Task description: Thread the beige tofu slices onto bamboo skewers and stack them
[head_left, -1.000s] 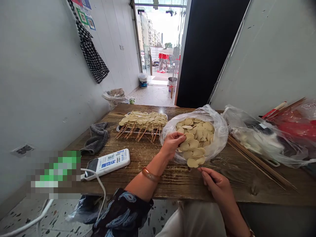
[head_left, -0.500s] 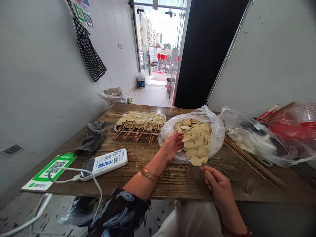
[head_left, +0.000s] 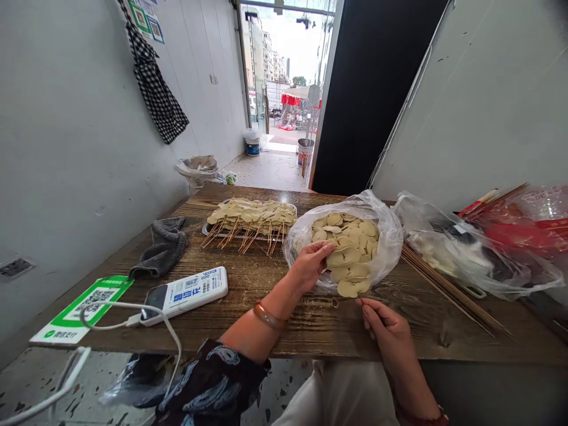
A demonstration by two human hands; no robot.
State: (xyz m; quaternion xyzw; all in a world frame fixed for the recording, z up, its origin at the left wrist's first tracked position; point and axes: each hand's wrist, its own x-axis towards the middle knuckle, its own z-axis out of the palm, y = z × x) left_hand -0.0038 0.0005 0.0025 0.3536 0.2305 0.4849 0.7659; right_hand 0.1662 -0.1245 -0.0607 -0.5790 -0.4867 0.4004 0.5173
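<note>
My right hand (head_left: 387, 325) pinches the bottom end of a thin wooden skewer (head_left: 361, 300) near the table's front edge. Several pale, thin round slices (head_left: 349, 271) are threaded along it, overlapping in a row that leans over a clear plastic bag (head_left: 390, 231). More loose slices (head_left: 367, 229) of the same kind fill the bag. My left hand (head_left: 312, 264) is at the upper left of the threaded row, thumb and fingers closed on the edge of a slice. The skewer's tip is hidden among the slices.
A metal tray (head_left: 206, 229) of finished-looking skewers (head_left: 255, 216) stands behind left. Bare skewers (head_left: 448, 290) lie right, beside plastic bags (head_left: 470, 254). A grey cloth (head_left: 162, 248), a white device (head_left: 190, 294) with a cable and a green QR card (head_left: 84, 310) are left.
My left hand's spread fingers have closed on a slice at the threaded row's upper left. My right hand keeps its pinch on the skewer. The view has shifted slightly.
</note>
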